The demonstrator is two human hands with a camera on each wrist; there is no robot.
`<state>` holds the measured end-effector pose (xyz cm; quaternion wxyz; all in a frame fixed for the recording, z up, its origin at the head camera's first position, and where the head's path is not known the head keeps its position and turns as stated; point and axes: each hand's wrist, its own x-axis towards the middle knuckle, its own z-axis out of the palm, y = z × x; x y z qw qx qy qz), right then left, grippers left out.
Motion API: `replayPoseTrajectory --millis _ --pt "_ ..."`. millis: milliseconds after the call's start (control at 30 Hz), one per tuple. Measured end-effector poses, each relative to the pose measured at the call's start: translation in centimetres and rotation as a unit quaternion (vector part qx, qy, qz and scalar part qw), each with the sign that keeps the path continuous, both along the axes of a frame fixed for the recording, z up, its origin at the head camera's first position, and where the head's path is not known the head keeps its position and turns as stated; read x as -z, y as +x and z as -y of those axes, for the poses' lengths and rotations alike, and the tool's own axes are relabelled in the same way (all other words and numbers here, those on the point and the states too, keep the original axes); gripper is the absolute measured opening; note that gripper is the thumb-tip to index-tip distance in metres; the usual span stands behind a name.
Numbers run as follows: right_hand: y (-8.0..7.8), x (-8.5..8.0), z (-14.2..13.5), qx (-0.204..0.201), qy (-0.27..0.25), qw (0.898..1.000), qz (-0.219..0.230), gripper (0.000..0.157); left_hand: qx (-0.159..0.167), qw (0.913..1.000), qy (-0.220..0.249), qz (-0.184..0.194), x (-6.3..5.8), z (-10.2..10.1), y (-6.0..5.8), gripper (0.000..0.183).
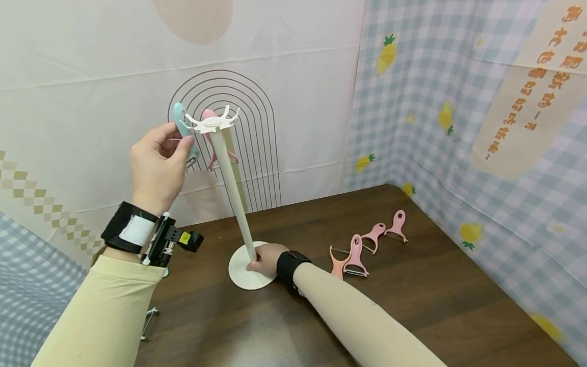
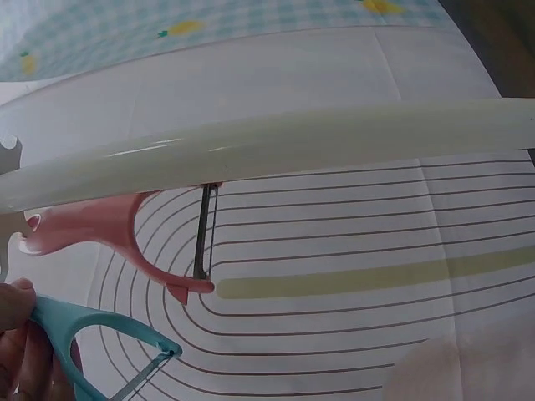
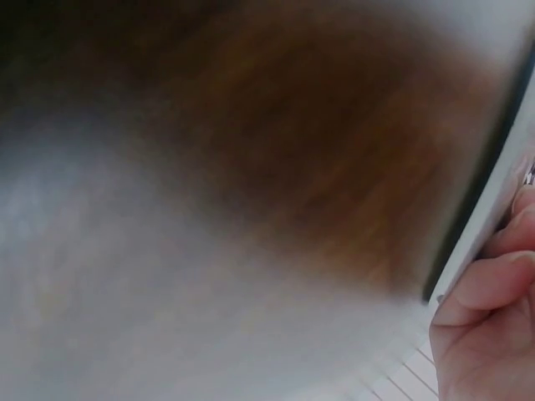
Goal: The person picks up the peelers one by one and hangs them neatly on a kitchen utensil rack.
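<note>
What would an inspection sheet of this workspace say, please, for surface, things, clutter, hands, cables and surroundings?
Surface: dark brown table, wood-grained.
Job's things: white stand, pink peeler hanging at its top; blue peeler held beside it; three pink peelers and an orange peeler on the table, to the right.
Clutter: metal item beside the left sleeve, partly hidden.
Hands: left hand pinches the blue peeler; right hand holds the stand at its base.
Cables: nothing seen.
Surroundings: pale printed cloth behind, blue-checked cloth at right.

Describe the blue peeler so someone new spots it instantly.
On the dark wooden table, find the white stand topped by a ring of hooks. Beside those hooks, the left hand pinches the light-blue peeler. Its colour and the grip set it apart from the pink peeler hanging next to it.
</note>
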<state>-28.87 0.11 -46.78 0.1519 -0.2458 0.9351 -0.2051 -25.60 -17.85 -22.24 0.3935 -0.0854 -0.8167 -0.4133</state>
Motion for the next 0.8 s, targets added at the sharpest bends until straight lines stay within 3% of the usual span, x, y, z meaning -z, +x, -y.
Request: replayPoseTrajectory --millis 300,467,567,733,800 --pt "0.0 0.1 -0.2 -0.001 0.004 1.000 0.001 0.036 0.009 0.9991 -0.037 0.018 1.1 -0.1 -0.1 0.029" --pt "-0.2 0.4 -0.2 0.006 0.005 1.000 0.003 0.036 0.023 0.9985 -0.047 0.015 1.5 -0.1 0.1 0.027" --pt "-0.4 0.8 0.0 0.008 0.004 1.000 0.000 0.035 0.023 0.9965 -0.080 0.001 2.0 0.3 0.3 0.026" --pt "-0.6 1.2 0.2 0.001 0.001 1.000 -0.004 0.036 0.019 0.9858 -0.156 -0.060 4.3 2.4 1.2 0.025" --pt "-0.6 1.2 0.1 0.001 0.003 1.000 -0.005 0.035 0.019 0.9816 -0.179 -0.065 5.6 3.5 1.7 0.025"
